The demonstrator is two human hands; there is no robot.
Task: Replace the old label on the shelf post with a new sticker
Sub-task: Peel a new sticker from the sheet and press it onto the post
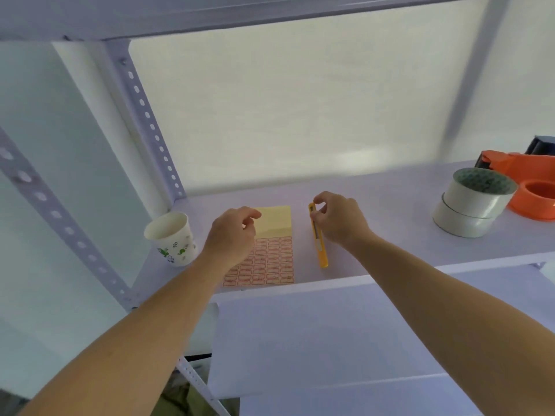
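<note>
Right hand (339, 219) pinched top end of yellow plastic utility knife (320, 247), just right of yellow sheet of red-bordered paper stickers (271, 259). Left hand (231, 235) over sheet's left edge, fingers curled, grip unclear. Perforated white metal shelf post (144, 115) behind-left of sheet, no label visible. Judged early: removal, sticking both left.

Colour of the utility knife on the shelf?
Yellow; the utility knife shows best in the head view.

Nothing legible, even on sticker sheet (270, 262).
</note>
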